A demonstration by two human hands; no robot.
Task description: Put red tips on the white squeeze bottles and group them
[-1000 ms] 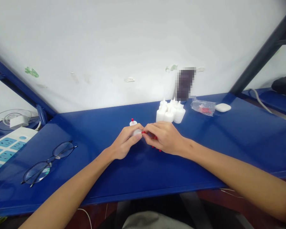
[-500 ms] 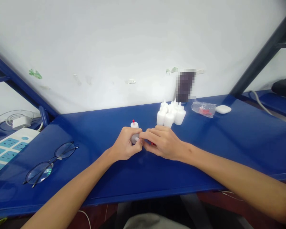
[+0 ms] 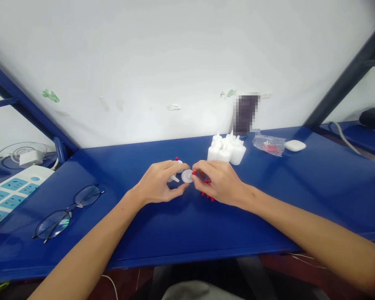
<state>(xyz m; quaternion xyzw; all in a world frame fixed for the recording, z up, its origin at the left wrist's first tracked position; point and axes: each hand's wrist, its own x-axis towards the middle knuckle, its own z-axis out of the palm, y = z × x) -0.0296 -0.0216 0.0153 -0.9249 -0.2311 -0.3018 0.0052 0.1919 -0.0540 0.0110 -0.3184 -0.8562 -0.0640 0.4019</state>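
Note:
My left hand (image 3: 162,180) has its thumb and index finger around a round white squeeze-bottle top (image 3: 186,176); the bottle's body is hidden. My right hand (image 3: 218,180) pinches a small red cap (image 3: 194,173) right at that top; whether the cap sits on the nozzle I cannot tell. Under my left fingers another white nozzle (image 3: 175,178) pokes out, its bottle mostly covered. Just behind is a white bottle with a red tip (image 3: 176,158), partly hidden. Several loose red caps (image 3: 210,196) lie on the table beneath my right hand.
Several white nozzle bottles (image 3: 226,151) stand grouped at the back right. Beyond them are a clear bag with red pieces (image 3: 270,146) and a white rounded case (image 3: 295,146). Eyeglasses (image 3: 69,212) and a power strip (image 3: 14,193) are on the left, on the blue table (image 3: 162,237).
My right hand has moved slightly and now shows a red cap at the bottle top. The loose red caps under it are more visible. My left fingers have shifted around the top.

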